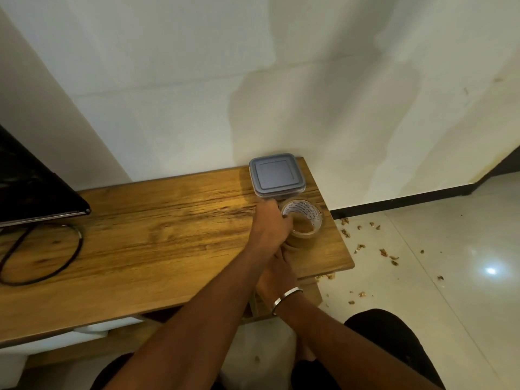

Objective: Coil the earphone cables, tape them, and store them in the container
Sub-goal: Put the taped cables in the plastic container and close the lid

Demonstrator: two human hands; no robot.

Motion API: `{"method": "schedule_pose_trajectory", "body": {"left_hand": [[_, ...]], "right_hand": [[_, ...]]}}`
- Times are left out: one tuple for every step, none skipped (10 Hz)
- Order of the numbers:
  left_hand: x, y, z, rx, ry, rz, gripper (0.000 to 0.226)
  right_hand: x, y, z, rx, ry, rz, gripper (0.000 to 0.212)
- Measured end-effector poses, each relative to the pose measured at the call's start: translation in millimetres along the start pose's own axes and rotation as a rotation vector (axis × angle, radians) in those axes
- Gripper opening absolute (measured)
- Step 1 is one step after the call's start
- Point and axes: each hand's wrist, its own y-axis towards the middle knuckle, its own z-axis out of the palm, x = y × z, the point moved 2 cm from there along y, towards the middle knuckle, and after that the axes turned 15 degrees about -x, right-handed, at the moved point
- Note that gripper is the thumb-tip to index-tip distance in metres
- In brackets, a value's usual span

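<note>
Tape roll [304, 220]: lying flat near the right end of the counter [146, 235], hole up, just in front of the lidded container [277, 175].
Left hand [270, 223]: reaching across, grip curling on the roll's left rim.
Right hand [277, 273]: sitting under the left arm, grip mostly hidden; touching the roll's near side.
Earphone cables: not showing here.
Nearer hand: both at the roll.

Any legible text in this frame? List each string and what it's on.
None legible.
Tape roll: dark print on the white inner core, too small and blurred to read.
Container: grey lid, no text visible.
Dark screen at left: no visible markings.
</note>
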Motion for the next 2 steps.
{"method": "schedule_pose_trajectory", "body": {"left_hand": [[-0.4,-4.6,9.5,0.025,0.021,-0.034,0.03],[1.0,-8.0,13.5,0.041,0.023,-0.067,0.03]], "right_hand": [[1.1,0.6,3.7,-0.066,0.001,-0.031,0.041],[-0.1,5.3,4.1,-0.013,-0.082,-0.022,0.054]]}}
